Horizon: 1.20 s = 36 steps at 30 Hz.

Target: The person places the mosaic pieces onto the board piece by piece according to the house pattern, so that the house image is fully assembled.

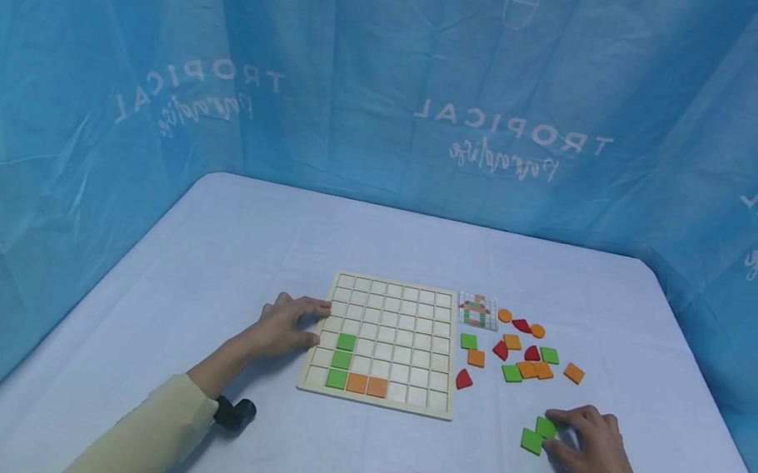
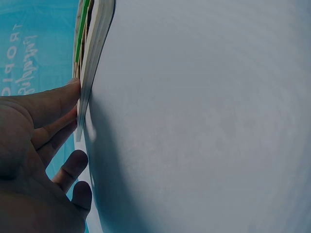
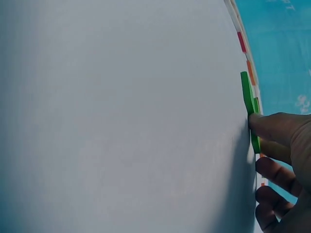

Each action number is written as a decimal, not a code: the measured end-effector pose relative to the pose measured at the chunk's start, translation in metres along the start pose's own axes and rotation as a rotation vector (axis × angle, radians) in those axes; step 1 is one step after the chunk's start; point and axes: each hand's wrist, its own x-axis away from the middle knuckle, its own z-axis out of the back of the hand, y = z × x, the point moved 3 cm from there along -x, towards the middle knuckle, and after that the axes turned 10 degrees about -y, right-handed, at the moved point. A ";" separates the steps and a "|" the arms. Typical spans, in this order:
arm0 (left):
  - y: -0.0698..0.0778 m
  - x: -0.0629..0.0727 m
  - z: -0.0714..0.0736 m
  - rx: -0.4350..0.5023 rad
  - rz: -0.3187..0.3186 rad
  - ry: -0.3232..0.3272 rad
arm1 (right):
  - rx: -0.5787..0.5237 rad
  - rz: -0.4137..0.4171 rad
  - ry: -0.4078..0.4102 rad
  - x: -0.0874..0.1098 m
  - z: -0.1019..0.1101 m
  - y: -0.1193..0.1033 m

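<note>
A pale wooden grid board (image 1: 398,341) lies on the table. In its lower-left cells sit green square tiles (image 1: 342,359) in a column and two orange square tiles (image 1: 367,385) in the bottom row. My left hand (image 1: 283,327) touches the board's left edge with thumb and fingertips, fingers fairly straight; the left wrist view shows the thumb (image 2: 53,103) against the edge. Right of the board, my right hand (image 1: 588,449) pinches a green square tile (image 1: 545,428) between thumb and index finger. Another green square tile (image 1: 531,441) lies right beside it.
Loose orange, green and red pieces (image 1: 527,369) are scattered right of the board. A small pattern card (image 1: 478,311) lies by the board's upper-right corner. Blue printed curtains (image 1: 409,64) surround the white table (image 1: 255,248). A black device (image 1: 236,414) is at the left wrist.
</note>
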 end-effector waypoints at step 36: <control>0.001 0.001 0.000 -0.014 0.034 -0.003 | -0.164 0.362 0.028 -0.047 -0.041 -0.125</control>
